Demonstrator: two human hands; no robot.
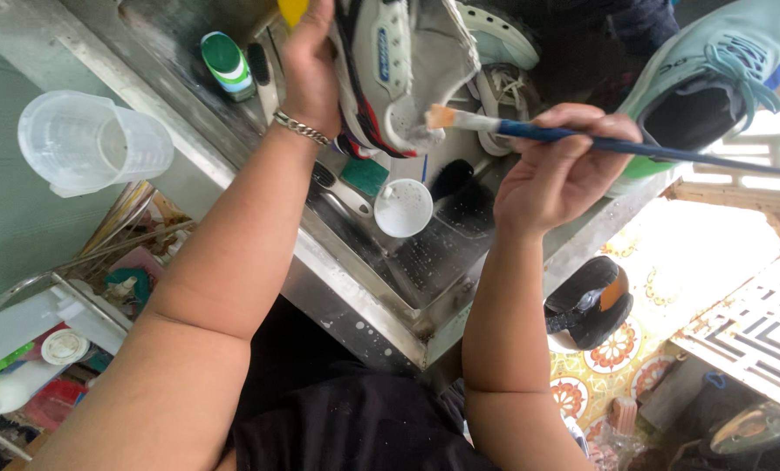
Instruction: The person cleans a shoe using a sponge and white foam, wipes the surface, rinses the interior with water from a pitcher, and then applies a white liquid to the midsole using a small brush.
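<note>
White shoe (407, 70), clasped by the left hand (311, 70); right hand (556, 170) pinches a brush (582, 135), bristles touching the shoe, handle pointing away.

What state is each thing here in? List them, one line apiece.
Left hand: gripping the white sneaker.
White sneaker: held up, sole side toward the brush.
Right hand: holding the paintbrush.
Paintbrush: bristle tip touching the sneaker.
Small white cup: upright, open, on the metal sink.
Clear measuring jug: looks empty.
Mint sneaker: set aside, untouched.
</note>
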